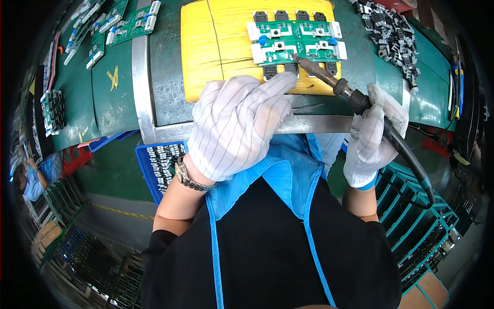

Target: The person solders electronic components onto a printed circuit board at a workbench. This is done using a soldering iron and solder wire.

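My right hand (pixel 374 135), in a white striped glove, is wrapped around a soldering iron (pixel 355 98). The iron's tip meets the lower edge of a green circuit board (pixel 301 44), near its middle. White blocks sit at the board's ends, and black flat components (pixel 269 71) stick out along its top and bottom edges. My left hand (pixel 242 118), gloved too, reaches over the front of the yellow pad (pixel 198 46) under the board. Its fingers are stretched out, with the index fingertip at a black component just below the iron's tip. Whether it presses that component I cannot tell.
A heap of loose black components (pixel 393 41) lies on the right of the green bench. More green boards (pixel 131 26) are at the far left. A metal rail (pixel 321 123) edges the bench. Below stand a blue bin (pixel 146 172) and green racks (pixel 417 216); another person (pixel 38 177) sits at left.
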`<state>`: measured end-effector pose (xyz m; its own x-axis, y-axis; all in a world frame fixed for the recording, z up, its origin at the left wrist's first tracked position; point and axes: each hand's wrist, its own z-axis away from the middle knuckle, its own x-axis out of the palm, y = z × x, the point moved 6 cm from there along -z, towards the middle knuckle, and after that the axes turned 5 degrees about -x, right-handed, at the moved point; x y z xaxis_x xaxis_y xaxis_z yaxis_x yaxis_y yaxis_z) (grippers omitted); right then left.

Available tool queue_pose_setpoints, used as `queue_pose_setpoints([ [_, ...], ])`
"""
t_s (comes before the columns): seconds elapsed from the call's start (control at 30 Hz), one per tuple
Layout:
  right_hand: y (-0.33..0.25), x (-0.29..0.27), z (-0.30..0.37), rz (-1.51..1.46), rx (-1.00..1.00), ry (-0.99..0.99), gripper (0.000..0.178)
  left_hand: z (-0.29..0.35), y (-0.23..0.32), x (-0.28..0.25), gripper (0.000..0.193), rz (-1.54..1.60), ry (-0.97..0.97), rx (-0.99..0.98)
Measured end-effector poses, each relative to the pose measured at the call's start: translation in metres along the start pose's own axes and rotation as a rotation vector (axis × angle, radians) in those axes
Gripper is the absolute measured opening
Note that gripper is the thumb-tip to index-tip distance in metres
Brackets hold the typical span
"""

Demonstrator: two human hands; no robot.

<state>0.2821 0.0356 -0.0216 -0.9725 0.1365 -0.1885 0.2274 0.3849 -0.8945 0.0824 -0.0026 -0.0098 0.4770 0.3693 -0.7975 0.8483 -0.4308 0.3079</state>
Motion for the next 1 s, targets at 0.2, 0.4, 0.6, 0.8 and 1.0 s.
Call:
queue_pose_setpoints([
  [0.2, -0.002, 0.0, -0.001, 0.061, -0.048, -0.005, 0.019, 0.0, -0.013, -0.027, 0.024, 0.025, 0.172, -0.228],
  [0.4, 0.0, 0.0, -0.001, 0.037, -0.025, -0.008, 0.02, 0.007, -0.019, -0.021, 0.037, -0.098, 0.255, -0.298],
  [0.6, -0.002, 0.0, 0.0, 0.071, -0.037, -0.008, 0.02, 0.002, -0.017, -0.019, 0.027, -0.061, 0.227, -0.302],
  [0.8, -0.001, -0.001, 0.0, 0.09, -0.063, -0.009, 0.02, 0.001, -0.016, -0.017, 0.028, -0.065, 0.178, -0.301],
  [1.0, 0.007, -0.006, 0.004, -0.156, 0.073, 0.073, 0.022, 0.003, -0.017, -0.021, 0.027, -0.086, 0.257, -0.309],
])
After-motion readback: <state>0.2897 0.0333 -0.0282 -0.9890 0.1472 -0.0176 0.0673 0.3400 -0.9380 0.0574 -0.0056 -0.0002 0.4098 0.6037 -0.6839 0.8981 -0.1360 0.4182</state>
